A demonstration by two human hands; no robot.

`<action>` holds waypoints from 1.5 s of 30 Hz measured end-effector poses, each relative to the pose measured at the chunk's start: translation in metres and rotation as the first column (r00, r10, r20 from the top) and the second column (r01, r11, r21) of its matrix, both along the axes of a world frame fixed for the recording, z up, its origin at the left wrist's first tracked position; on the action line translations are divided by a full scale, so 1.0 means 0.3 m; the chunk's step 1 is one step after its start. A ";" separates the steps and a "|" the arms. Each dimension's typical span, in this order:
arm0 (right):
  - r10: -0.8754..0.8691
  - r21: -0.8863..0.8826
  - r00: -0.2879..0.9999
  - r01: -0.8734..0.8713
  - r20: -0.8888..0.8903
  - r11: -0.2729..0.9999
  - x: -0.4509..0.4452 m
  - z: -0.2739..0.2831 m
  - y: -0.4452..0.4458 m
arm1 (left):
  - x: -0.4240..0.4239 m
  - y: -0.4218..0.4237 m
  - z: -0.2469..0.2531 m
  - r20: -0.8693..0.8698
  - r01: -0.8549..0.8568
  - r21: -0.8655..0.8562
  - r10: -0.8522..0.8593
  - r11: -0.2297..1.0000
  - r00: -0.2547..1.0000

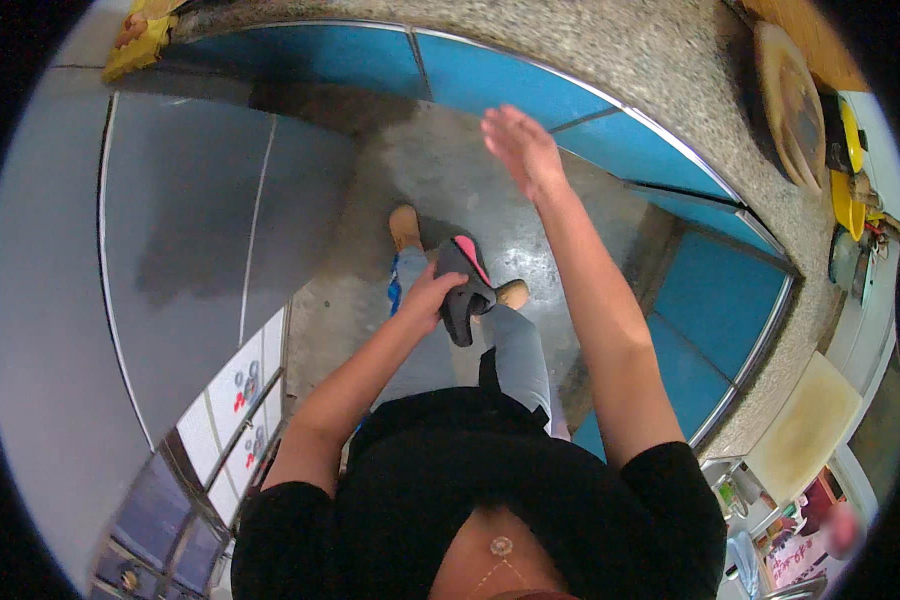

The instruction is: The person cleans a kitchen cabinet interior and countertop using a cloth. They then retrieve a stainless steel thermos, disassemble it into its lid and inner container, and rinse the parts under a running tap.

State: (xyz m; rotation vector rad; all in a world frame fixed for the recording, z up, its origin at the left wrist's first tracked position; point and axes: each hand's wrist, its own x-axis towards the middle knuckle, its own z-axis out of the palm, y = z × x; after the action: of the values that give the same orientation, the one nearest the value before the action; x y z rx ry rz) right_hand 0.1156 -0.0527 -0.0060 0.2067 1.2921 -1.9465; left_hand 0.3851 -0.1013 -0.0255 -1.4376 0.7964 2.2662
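My left hand [426, 295] is closed around a dark grey item with a pink patch [461, 289], which looks like a padded mitt or glove; its exact kind is hard to tell. The item hangs over my legs, its lower end folded and curling, the pink part turned towards the right. Up and to the right of it, my right hand [521, 150] reaches out with nothing in it, the fingers straight and slightly blurred. That hand is over the floor, near the blue tiled cabinet front [506, 71], and apparently apart from it.
A speckled stone counter [645, 52] curves along the top and right. On it stand a round wooden board [791, 109], yellow-handled utensils [849, 202] and a cutting board [806, 427]. Grey panels [187, 210] and white tiled drawers [232, 405] flank my left. Yellow cloth [141, 45] lies top left.
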 end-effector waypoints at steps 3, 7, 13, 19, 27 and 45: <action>-0.293 -0.112 0.940 0.315 0.172 0.943 -0.154 -0.026 -0.273 | 0.021 -0.173 0.012 0.009 -0.019 0.003 0.019 1.000 1.000; -0.460 -0.177 0.793 0.559 0.401 0.810 -0.294 -0.139 -0.462 | 0.040 -0.379 0.006 0.046 -0.038 -0.043 0.040 0.998 0.998; -0.523 -0.126 0.748 0.614 0.408 0.780 -0.328 -0.207 -0.524 | 0.043 -0.543 -0.067 0.012 -0.119 -0.030 0.120 0.992 0.993; -0.515 -0.014 0.816 0.537 0.263 0.844 -0.148 -0.187 -0.456 | -0.045 -0.576 0.012 -0.019 -0.183 -0.177 0.183 0.967 0.983; -0.358 0.053 0.929 0.354 0.092 0.934 0.133 -0.136 -0.217 | -0.274 -0.599 0.141 -0.116 0.003 -0.970 -0.472 0.244 0.874; -0.380 -0.067 0.857 0.427 0.348 0.902 0.192 -0.089 -0.094 | -0.779 -0.281 0.074 0.167 -0.111 -0.966 -0.893 -0.233 0.417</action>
State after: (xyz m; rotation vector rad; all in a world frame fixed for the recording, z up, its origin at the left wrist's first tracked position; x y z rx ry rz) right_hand 0.1731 -0.0809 -0.0326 0.7528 0.9343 -2.2256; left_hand 0.1514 -0.1855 -0.0035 0.1230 3.0588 1.0575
